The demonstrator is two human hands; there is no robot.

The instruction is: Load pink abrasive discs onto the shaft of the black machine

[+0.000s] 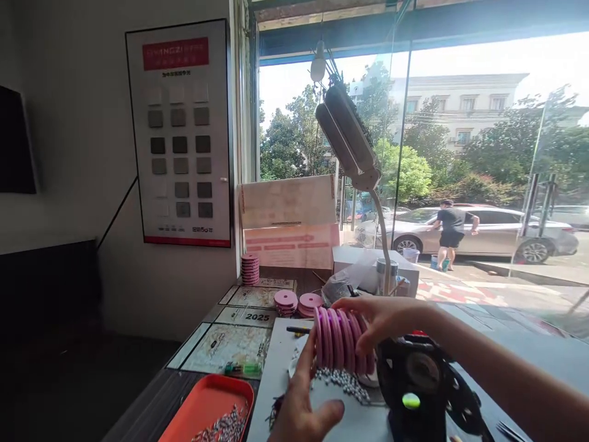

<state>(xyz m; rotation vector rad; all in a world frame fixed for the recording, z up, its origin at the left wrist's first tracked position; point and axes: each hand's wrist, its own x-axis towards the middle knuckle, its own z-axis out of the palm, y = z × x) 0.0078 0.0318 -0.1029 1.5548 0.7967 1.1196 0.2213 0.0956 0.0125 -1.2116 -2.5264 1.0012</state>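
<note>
Both hands are holding a row of pink discs [340, 339] on edge just left of the black machine [421, 383]: the right hand [384, 319] is curling its fingers over the top, the left hand [301, 399] pressing spread fingers against the row's left end.

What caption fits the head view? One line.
Both hands, left hand and right hand, hold a row of pink discs above the worktable.
</note>
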